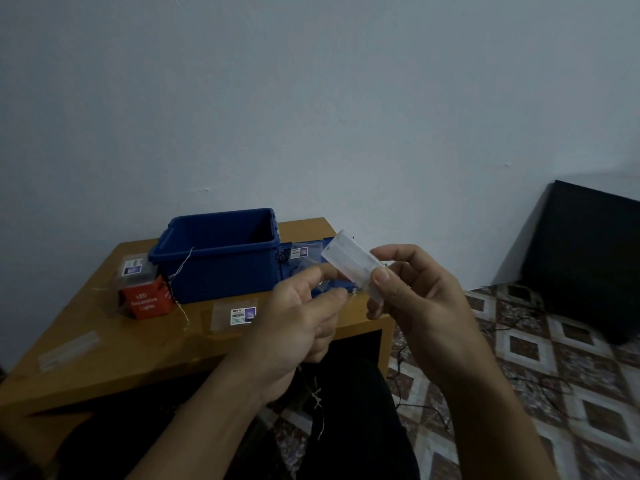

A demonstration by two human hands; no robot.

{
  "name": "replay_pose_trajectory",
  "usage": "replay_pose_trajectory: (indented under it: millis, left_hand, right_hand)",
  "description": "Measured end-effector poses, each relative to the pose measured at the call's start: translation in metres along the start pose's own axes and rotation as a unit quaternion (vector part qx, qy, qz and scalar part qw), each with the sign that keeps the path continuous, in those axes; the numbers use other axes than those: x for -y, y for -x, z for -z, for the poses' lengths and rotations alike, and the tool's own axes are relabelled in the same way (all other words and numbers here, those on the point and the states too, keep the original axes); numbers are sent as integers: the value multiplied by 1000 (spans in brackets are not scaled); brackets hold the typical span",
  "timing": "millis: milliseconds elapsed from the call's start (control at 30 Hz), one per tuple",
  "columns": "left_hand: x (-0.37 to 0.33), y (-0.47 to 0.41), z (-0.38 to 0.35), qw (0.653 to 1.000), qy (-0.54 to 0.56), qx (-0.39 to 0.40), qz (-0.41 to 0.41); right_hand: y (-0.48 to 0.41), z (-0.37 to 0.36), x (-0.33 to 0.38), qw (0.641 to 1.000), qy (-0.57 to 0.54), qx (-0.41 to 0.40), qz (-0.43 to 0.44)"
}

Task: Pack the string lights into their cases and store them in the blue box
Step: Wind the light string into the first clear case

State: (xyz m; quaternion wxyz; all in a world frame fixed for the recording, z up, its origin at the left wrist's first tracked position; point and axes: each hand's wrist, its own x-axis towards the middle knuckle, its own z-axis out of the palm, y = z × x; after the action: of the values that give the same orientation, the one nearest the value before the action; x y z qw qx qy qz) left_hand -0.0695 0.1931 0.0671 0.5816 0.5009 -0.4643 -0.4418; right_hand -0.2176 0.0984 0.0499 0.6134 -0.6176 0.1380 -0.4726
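At the lower left of the frame, a flat clear plastic sleeve (69, 349) was seen lying on the orange-brown wooden bench (145, 344). Above it, a clear plastic case with a printed label (133, 268) was stacked on a red cardboard box lettered "LED Decorative Lights" (145, 301). Just beside these, the open blue plastic box (221, 271) was set at the back of the bench. A thin pale strand of string lights (180, 271) was draped over its front wall and down onto the bench. In front of the box, a clear labelled packet (239, 315) was laid flat.

At the centre, the left hand (298, 323) was held with fingers curled, thumb and forefinger pinched together. A thin knotted wire (317, 400) was seen trailing from beneath its palm. Right of it, the right hand (415, 292) was raised over the bench's right edge, with a translucent white rectangular case (353, 261) pinched between thumb and fingers and tilted toward the upper left.

At the far right, a patterned tiled floor (519, 358) and a black cabinet (588, 258) were shown.
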Motion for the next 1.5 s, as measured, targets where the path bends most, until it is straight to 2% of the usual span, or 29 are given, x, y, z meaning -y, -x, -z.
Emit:
replay_pose_trajectory:
  millis: [100, 267, 467, 600, 767, 933, 1167, 1300, 1367, 1500]
  left_hand:
    - [3, -2, 0, 999, -34, -14, -8]
    - [11, -3, 2, 999, -39, -25, 26]
    - [21, -8, 10, 989, -141, -33, 24]
    - [21, -13, 12, 987, -152, -13, 52]
    - [13, -22, 17, 985, -156, -3, 68]
    - [-15, -30, 25, 991, -58, 69, 94]
    - [-54, -22, 21, 969, -244, 15, 25]
    - [-57, -12, 10, 934, -355, 6, -36]
    - [-50, -7, 5, 932, -360, -3, -47]
    - [-30, 3, -5, 956, -289, -21, -41]
  right_hand:
    - [1, 1, 2, 1000, -9, -2, -14]
    - [0, 4, 3, 999, -34, -8, -24]
    - [-1, 6, 4, 995, -87, 13, -43]
    - [0, 7, 5, 989, -120, 46, -68]
    - [3, 9, 5, 981, -115, 128, -84]
    - [8, 10, 8, 972, -38, 209, -96]
    - [9, 16, 15, 966, 177, 174, -74]
    - [7, 10, 13, 954, 276, 114, -34]
    - [6, 8, 8, 952, 296, 79, -10]
    - [3, 8, 1, 960, 278, 14, 42]
